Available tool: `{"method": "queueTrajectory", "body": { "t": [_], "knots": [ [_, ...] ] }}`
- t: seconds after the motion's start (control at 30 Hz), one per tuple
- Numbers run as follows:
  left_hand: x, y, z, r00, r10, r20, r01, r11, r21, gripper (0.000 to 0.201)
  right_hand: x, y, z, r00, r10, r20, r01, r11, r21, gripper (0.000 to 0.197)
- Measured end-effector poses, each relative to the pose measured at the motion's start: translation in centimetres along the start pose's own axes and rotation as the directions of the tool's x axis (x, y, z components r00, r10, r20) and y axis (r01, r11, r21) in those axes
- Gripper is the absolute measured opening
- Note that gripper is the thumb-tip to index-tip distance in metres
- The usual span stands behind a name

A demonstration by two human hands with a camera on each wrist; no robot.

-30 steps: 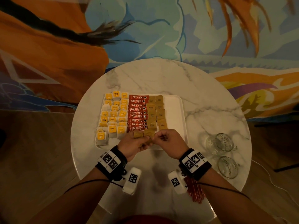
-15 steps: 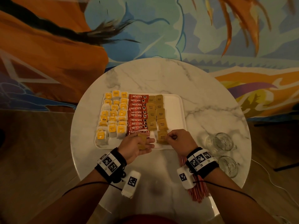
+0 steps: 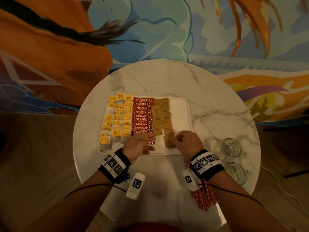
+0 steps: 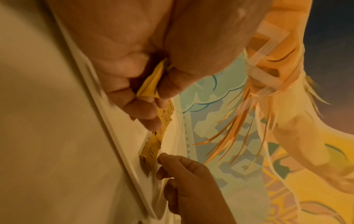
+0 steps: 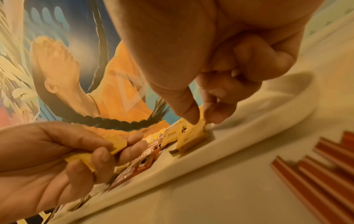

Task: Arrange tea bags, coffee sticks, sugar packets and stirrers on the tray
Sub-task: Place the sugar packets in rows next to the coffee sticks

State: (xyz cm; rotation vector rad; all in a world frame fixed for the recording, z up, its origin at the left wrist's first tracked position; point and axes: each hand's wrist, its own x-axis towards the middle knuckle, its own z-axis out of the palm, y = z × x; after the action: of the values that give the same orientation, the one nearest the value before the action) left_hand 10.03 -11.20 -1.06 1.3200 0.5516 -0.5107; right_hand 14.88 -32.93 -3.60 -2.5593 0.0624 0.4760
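Note:
A white tray point(image 3: 182, 114) on the round marble table holds yellow tea bags point(image 3: 117, 118) at the left, red Nescafe coffee sticks point(image 3: 142, 114) in the middle and two columns of brown sugar packets point(image 3: 161, 114). My left hand point(image 3: 147, 140) hovers over the tray's near edge and grips a few sugar packets point(image 5: 118, 145) between thumb and fingers. My right hand point(image 3: 175, 139) pinches the corner of one sugar packet point(image 5: 191, 136) that lies at the near end of the right column. Red stirrers point(image 3: 204, 198) lie on the table, partly hidden under my right wrist.
Two clear glass mugs point(image 3: 228, 147) point(image 3: 237, 172) stand at the table's right side. The tray's right strip point(image 3: 180, 124) is bare white. A painted mural wall rises behind the table point(image 3: 167, 77), and the table's near rim is close to my body.
My hands have drawn apart. The right hand carried one sugar packet rightward and set it down at the near end of the right column. The left hand kept the other packets.

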Motion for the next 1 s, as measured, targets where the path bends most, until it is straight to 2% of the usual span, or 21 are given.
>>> {"method": "queueTrajectory", "body": {
  "t": [0.17, 0.4, 0.67, 0.83, 1.0],
  "knots": [
    [0.7, 1.4, 0.6, 0.999, 0.044, -0.028, -0.042, 0.996, 0.078, 0.038, 0.6, -0.5, -0.3, 1.0, -0.014, -0.018, 0.014, 1.0, 0.015, 0.034],
    [1.0, 2.4, 1.8, 0.997, 0.075, 0.005, -0.075, 0.989, 0.131, 0.043, 0.5, -1.7, 0.2, 0.999, -0.043, 0.017, 0.043, 0.999, 0.023, 0.02],
    [0.7, 2.4, 1.7, 0.997, 0.073, -0.01, -0.07, 0.988, 0.139, 0.03, 0.5, -1.4, 0.4, 1.0, -0.019, 0.007, 0.019, 1.0, -0.012, 0.022],
    [0.5, 2.0, 1.6, 0.998, 0.07, -0.004, -0.069, 0.984, 0.164, 0.031, 0.1, -0.7, 0.9, 1.0, 0.006, 0.015, -0.005, 0.999, -0.047, 0.04],
    [0.4, 1.6, 1.5, 0.996, 0.084, 0.009, -0.084, 0.977, 0.198, 0.032, -0.3, -0.7, 0.9, 1.0, -0.016, 0.006, 0.016, 0.999, -0.05, 0.036]
  ]
}}
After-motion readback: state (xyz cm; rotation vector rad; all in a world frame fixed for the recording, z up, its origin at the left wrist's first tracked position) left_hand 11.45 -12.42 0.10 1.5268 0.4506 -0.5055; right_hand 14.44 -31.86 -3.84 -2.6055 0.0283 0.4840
